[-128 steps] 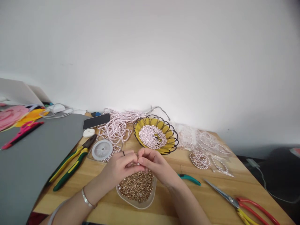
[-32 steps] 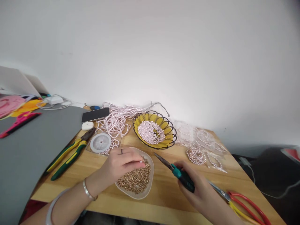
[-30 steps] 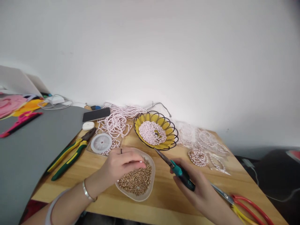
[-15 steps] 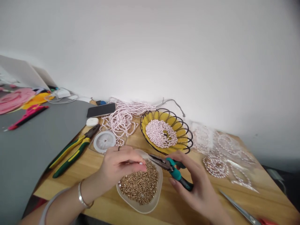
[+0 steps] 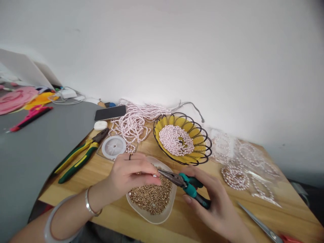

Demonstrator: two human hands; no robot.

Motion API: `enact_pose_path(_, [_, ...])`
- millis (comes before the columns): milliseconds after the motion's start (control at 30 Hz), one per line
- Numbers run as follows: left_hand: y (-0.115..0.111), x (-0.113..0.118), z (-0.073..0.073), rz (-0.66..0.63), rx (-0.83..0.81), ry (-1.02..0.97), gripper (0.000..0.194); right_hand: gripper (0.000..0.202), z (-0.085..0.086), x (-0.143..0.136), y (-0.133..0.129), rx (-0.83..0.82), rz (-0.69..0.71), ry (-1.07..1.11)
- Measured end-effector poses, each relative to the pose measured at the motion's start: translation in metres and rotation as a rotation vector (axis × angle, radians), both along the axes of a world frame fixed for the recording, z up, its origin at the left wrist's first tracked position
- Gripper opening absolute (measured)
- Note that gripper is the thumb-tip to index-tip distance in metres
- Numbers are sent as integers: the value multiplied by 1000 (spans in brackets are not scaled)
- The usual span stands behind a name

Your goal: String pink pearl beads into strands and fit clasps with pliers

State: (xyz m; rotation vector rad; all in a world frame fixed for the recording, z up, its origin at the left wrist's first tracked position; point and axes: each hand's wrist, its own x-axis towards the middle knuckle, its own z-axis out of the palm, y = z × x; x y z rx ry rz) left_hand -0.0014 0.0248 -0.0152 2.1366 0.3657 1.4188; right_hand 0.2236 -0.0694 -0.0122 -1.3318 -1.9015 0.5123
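Between thumb and forefinger my left hand (image 5: 131,170) pinches a small shiny bead (image 5: 155,175). My right hand (image 5: 212,199) is wrapped round the teal-and-black handles of long-nose pliers (image 5: 188,185). The pliers' jaw tips reach the left fingertips, close beside the bead; whether they touch it I cannot make out. Under both hands stands a white dish (image 5: 158,218) holding many small gold beads (image 5: 152,199). Behind it sits a yellow basket (image 5: 198,138) with a black wire rim and pale pink beads (image 5: 174,140) inside.
Green-and-yellow pliers (image 5: 81,157), a clear spool (image 5: 113,147), a white case (image 5: 100,126) and a phone (image 5: 110,113) lie to the left. Pink bead strands (image 5: 131,126) spread behind. Bagged bead strands (image 5: 235,177) and scissors (image 5: 260,222) are on the right. A wall (image 5: 162,50) rises behind.
The pliers have moved left toward my left fingertips, so their tips now meet the fingers at the bead. The left hand keeps its pinch. The view has shifted slightly.
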Motion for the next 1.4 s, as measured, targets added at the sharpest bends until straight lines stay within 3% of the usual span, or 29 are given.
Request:
enact_pose_path(1000, [0, -1, 0, 30, 39, 28, 28, 20, 5, 2, -3, -87, 58, -20])
enact_pose_path(1400, [0, -1, -1, 7, 20, 40, 28, 33, -10, 7, -12, 66, -47, -44])
